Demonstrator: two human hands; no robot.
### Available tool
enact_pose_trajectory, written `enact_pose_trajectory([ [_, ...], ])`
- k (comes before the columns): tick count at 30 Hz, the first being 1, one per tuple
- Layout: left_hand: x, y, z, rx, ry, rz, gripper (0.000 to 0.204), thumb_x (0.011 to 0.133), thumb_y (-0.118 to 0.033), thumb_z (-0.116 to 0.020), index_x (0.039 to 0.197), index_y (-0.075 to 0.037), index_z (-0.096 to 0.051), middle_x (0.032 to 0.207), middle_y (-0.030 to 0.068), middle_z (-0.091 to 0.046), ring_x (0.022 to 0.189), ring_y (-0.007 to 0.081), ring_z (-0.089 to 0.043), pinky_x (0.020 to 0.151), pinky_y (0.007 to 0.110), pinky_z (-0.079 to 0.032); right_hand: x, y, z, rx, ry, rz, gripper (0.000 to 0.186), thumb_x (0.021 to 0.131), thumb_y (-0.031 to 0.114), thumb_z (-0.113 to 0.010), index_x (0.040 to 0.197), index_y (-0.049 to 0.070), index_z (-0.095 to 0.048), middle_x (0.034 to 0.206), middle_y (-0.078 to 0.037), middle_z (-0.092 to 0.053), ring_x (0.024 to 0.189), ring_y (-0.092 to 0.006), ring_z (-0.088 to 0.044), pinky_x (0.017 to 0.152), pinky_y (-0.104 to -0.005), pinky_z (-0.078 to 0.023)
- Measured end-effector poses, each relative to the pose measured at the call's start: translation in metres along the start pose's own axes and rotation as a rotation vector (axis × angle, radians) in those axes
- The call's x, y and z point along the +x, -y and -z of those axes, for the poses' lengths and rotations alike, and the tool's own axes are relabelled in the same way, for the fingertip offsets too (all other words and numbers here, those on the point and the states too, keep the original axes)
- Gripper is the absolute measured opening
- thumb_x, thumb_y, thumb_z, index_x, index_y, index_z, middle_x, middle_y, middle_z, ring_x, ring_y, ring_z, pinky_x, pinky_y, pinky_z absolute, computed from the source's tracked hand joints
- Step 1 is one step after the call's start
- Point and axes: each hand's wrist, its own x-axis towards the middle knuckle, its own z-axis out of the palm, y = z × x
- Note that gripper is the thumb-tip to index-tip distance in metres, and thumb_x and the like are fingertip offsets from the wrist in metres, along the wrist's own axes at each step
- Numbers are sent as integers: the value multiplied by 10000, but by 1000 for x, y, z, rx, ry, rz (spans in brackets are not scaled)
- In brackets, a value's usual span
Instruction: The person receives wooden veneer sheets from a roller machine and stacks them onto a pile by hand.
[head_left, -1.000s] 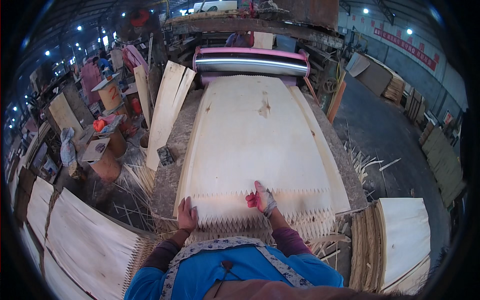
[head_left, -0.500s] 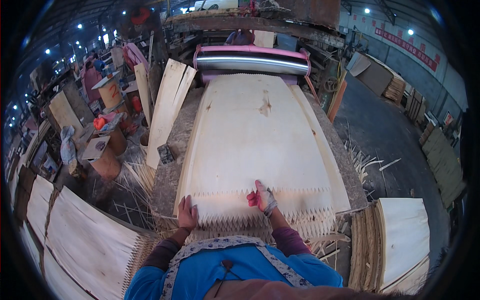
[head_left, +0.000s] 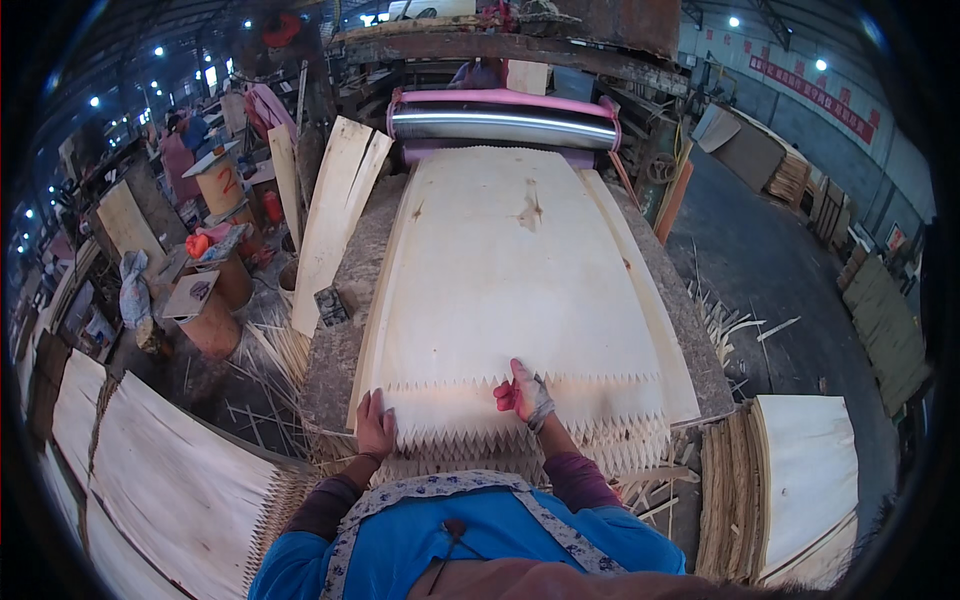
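Observation:
A wide stack of pale wood veneer sheets (head_left: 500,280) lies on the table before me, with toothed near edges. A sawtooth line crosses the top, where a nearer strip of veneer (head_left: 455,402) meets the large sheet. At the strip's left end, my left hand (head_left: 376,425) rests on the edge with its fingers stretched out and a little apart. My right hand (head_left: 525,395), in a pale glove with reddish fingers, lies near the middle of the sawtooth line. One digit points away from me; the others are curled, and their inside is hidden.
A shiny metal roller (head_left: 505,125) with pink ends spans the table's far end. More veneer stacks stand at my left (head_left: 165,470) and right (head_left: 810,480). A small dark block (head_left: 331,307) sits on the table's left border. Wood splinters (head_left: 280,345) litter the floor.

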Motion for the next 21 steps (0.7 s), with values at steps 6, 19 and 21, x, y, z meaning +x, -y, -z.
enact_pose_trajectory([
  [6,-1,1,0,-2,-8,-3,483,823,-240,-459,1239,-13,-364,1217,271,-367,1116,407,-363,953,412,-308,1,-2,2,1,10,0,495,794,524,-499,1081,126,-438,629,-120,-562,443,-231,-530,411,-344,-457],
  [19,-1,4,-3,5,-28,-22,479,825,-239,-460,1237,-11,-371,1209,273,-375,1110,410,-371,945,409,-316,5,-3,4,-20,9,-33,528,811,549,-445,1152,149,-400,653,-117,-563,451,-225,-523,441,-345,-455],
  [21,-1,4,-3,2,-28,-21,479,823,-237,-461,1236,-10,-373,1210,273,-375,1112,409,-370,946,409,-316,4,-2,3,-28,6,-29,532,800,559,-456,1126,141,-416,649,-113,-559,449,-229,-522,447,-354,-457],
])
